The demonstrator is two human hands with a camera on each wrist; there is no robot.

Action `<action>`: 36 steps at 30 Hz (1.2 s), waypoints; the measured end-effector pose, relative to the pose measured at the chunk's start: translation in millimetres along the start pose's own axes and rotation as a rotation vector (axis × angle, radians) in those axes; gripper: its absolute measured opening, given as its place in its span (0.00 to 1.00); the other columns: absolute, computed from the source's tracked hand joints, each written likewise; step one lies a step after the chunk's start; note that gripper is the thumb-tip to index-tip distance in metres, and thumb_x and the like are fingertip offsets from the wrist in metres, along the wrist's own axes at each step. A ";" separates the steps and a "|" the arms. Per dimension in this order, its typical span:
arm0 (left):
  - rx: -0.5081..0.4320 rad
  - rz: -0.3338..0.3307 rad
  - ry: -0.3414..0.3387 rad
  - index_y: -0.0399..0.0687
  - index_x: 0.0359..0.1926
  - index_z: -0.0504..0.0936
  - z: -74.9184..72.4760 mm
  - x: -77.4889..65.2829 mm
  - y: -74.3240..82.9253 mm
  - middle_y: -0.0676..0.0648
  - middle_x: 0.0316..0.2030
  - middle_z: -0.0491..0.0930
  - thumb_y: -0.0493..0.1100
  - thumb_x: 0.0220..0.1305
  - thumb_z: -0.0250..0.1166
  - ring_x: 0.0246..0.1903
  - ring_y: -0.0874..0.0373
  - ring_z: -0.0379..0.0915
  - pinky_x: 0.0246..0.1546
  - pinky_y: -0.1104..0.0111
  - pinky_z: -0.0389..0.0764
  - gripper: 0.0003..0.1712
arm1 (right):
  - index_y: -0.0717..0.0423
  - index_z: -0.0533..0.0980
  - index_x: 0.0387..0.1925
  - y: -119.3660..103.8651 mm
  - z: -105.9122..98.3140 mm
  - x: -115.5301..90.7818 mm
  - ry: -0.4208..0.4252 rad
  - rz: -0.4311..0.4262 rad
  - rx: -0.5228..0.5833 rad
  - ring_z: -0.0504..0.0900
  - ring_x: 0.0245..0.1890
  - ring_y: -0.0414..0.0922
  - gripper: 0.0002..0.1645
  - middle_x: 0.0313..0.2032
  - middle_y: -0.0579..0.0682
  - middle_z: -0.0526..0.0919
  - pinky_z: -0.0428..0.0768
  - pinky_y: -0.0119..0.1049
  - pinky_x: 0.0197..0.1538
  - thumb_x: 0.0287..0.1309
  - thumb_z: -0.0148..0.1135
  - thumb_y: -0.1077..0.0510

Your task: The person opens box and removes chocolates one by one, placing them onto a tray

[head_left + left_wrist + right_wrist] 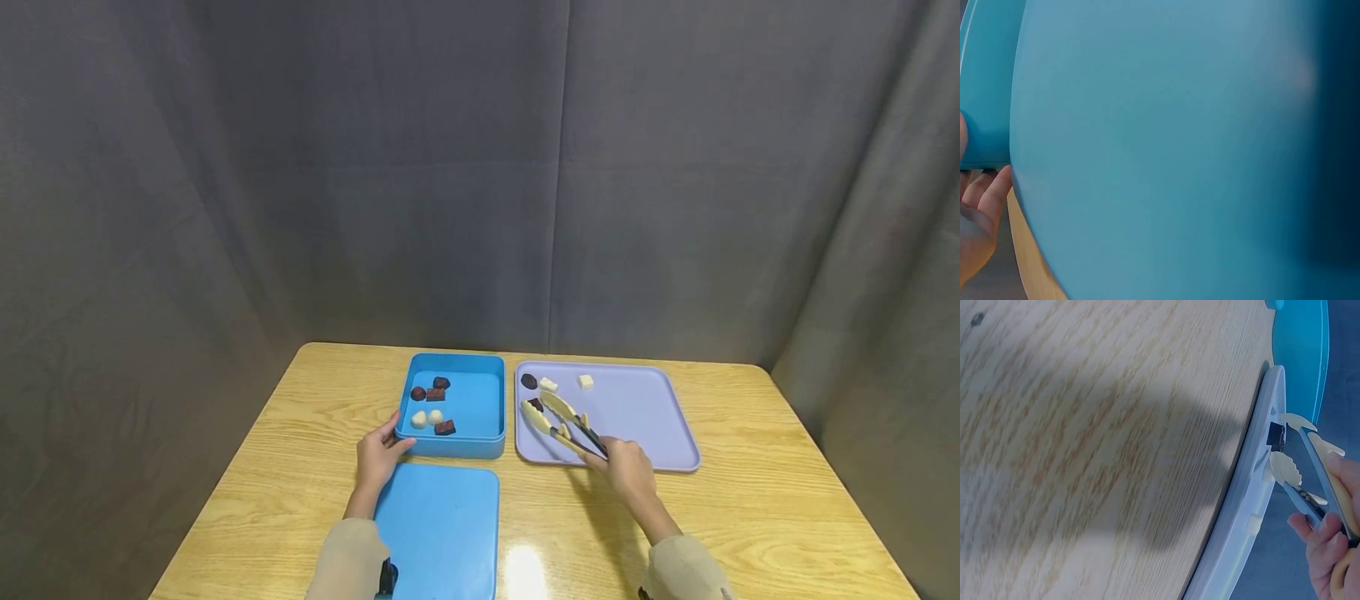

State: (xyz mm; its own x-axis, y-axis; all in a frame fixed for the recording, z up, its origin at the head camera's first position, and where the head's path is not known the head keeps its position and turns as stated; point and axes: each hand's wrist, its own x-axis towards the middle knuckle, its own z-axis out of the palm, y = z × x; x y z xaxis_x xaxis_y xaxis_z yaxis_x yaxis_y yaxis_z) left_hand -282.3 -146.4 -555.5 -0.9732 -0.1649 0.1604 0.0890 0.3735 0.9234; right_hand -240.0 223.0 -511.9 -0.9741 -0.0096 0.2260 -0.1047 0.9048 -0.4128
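My right hand (630, 473) grips a pair of tongs (558, 407) with cream scalloped tips and dark arms. The tips are spread low over the left part of a lavender tray (637, 417), on either side of a dark square chocolate (1276, 435). Near them lie a round dark chocolate (528, 381) and two white chocolates, one of them a cube (585, 381). At its front left corner, a blue box (480, 400) is held by my left hand (377, 458), thumb on the front wall. Several brown and white chocolates (436, 394) sit inside the box.
A flat blue lid (442, 525) lies on the wooden table (292, 483) in front of the box, partly under the left forearm. The tray stands just right of the box with a narrow gap. Grey curtains (412, 183) hang behind the table and at both sides.
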 end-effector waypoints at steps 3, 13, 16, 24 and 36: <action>0.003 0.002 0.001 0.34 0.57 0.68 0.0 0.6 -0.8 0.37 0.55 0.68 0.33 0.51 0.66 0.53 0.44 0.66 0.47 0.59 0.72 0.30 | 0.58 0.77 0.24 0.0 -0.7 -0.9 0.005 0.004 0.003 0.70 0.18 0.47 0.16 0.17 0.51 0.75 0.68 0.41 0.16 0.45 0.67 0.48; 0.001 -0.011 -0.004 0.35 0.57 0.68 0.7 -0.6 -4.3 0.38 0.55 0.68 0.32 0.51 0.65 0.52 0.44 0.66 0.46 0.60 0.73 0.30 | 0.63 0.79 0.31 -1.8 -5.2 -5.5 0.010 0.033 0.048 0.68 0.18 0.45 0.20 0.19 0.51 0.76 0.65 0.36 0.15 0.46 0.66 0.48; 0.001 -0.009 -0.001 0.35 0.57 0.69 0.8 0.1 -5.2 0.37 0.55 0.68 0.33 0.51 0.65 0.52 0.44 0.66 0.46 0.60 0.73 0.30 | 0.61 0.78 0.29 -4.1 -7.2 -5.0 0.025 0.031 0.055 0.67 0.17 0.45 0.18 0.16 0.48 0.72 0.63 0.35 0.14 0.46 0.67 0.49; 0.009 -0.007 0.001 0.35 0.57 0.69 0.6 1.6 -5.1 0.38 0.55 0.68 0.32 0.51 0.65 0.52 0.44 0.66 0.47 0.60 0.73 0.30 | 0.58 0.77 0.26 -10.7 -12.8 -2.8 0.072 0.036 0.070 0.66 0.16 0.44 0.17 0.13 0.45 0.67 0.60 0.35 0.13 0.45 0.67 0.48; 0.011 -0.004 0.004 0.35 0.57 0.69 1.0 1.6 -3.4 0.36 0.54 0.68 0.32 0.51 0.65 0.52 0.43 0.66 0.46 0.60 0.73 0.30 | 0.65 0.79 0.40 -21.8 -15.8 0.4 0.094 0.018 0.085 0.67 0.16 0.46 0.27 0.21 0.56 0.79 0.64 0.38 0.15 0.44 0.67 0.48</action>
State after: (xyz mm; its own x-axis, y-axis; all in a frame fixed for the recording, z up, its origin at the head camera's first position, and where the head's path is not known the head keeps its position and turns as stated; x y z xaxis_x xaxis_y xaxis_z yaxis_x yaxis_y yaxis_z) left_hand -284.4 -147.0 -558.8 -0.9727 -0.1702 0.1578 0.0823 0.3830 0.9201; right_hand -234.9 210.0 -488.9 -0.9533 0.0497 0.2980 -0.1081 0.8650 -0.4900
